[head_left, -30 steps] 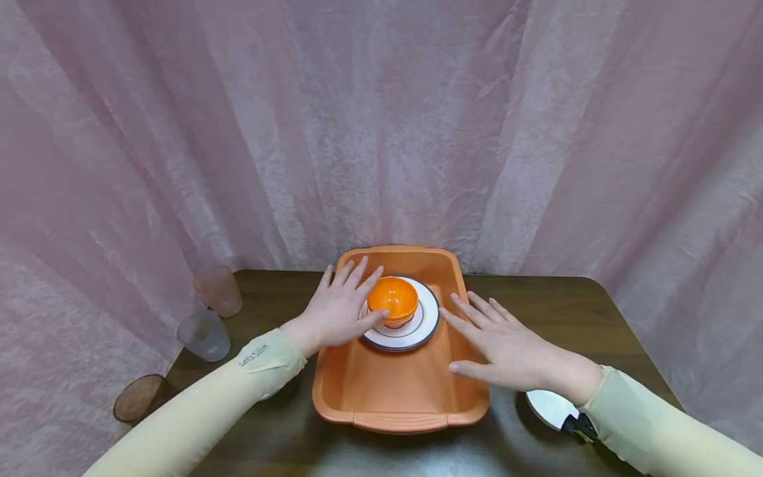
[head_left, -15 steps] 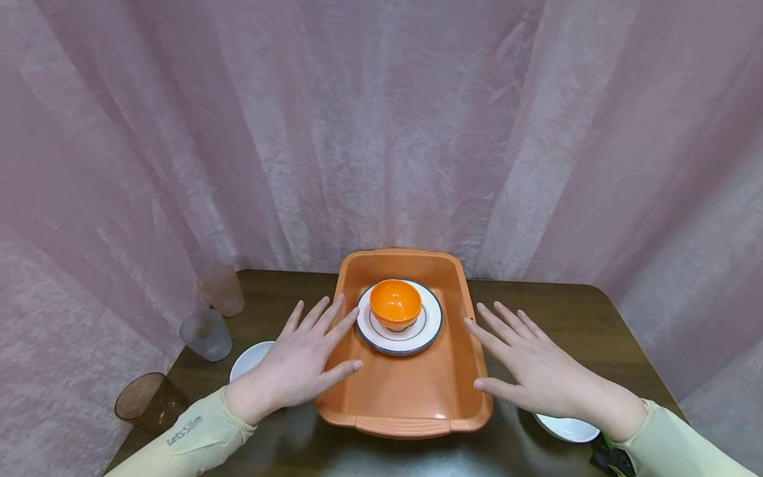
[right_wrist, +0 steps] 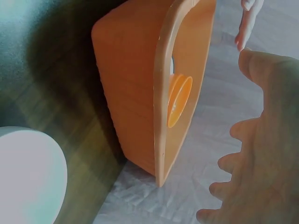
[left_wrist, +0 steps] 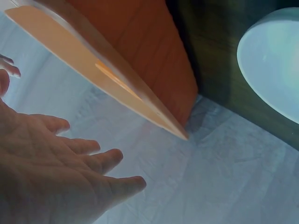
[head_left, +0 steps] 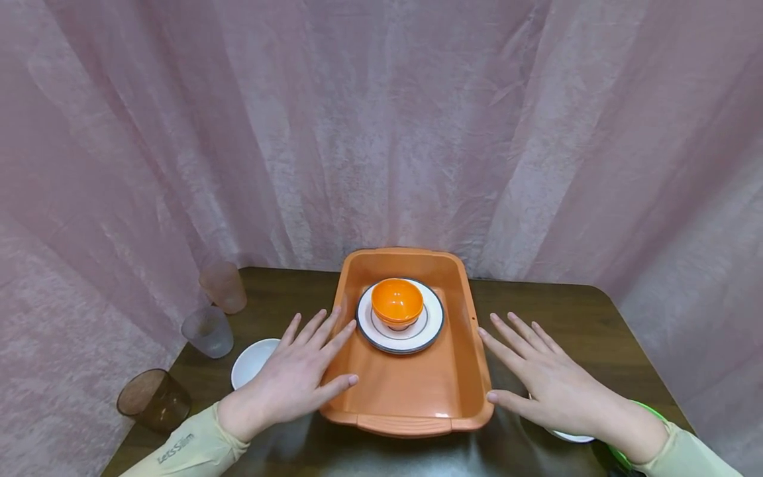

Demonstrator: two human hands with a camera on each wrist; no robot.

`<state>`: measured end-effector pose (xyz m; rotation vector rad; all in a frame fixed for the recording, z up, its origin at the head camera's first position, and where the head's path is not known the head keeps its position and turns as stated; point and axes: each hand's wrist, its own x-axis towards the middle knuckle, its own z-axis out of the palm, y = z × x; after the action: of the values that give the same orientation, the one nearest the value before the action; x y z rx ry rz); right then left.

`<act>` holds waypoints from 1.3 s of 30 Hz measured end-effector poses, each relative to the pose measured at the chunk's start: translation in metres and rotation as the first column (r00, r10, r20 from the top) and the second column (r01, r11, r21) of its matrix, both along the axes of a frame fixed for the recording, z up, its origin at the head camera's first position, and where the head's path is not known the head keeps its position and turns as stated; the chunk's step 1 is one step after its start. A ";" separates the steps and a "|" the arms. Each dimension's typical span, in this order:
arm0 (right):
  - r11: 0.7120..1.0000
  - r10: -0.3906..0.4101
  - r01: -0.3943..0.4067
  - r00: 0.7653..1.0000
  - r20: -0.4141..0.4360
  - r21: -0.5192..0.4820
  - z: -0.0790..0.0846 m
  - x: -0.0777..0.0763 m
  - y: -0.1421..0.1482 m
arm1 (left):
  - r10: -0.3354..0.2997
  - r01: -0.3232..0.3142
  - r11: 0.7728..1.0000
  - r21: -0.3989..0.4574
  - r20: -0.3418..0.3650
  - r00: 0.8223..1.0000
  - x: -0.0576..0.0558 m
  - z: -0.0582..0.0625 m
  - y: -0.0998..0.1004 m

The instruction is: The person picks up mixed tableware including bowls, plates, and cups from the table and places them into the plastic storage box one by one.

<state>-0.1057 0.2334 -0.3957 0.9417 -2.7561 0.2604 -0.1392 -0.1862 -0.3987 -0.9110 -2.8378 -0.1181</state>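
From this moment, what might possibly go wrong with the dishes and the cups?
The left sleeve might brush the brown cup, which stands near the edge of the table. The stacked bowls sit on a white plate inside the orange tub, so they might slide if it is tilted.

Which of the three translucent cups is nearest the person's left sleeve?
The brown translucent cup, beside the pale yellow left sleeve; the greyish translucent cup and pinkish translucent cup are paler and farther back.
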 end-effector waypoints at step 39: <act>0.933 0.308 -0.329 0.940 0.150 0.145 0.026 -0.049 -0.136 | 0.295 -0.305 0.950 0.065 0.139 0.946 0.013 -0.006 -0.087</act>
<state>-0.1547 0.0976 -0.3693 1.4694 -2.7585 0.1426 -0.1258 -0.2728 -0.4050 -0.4596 -3.0218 -0.2668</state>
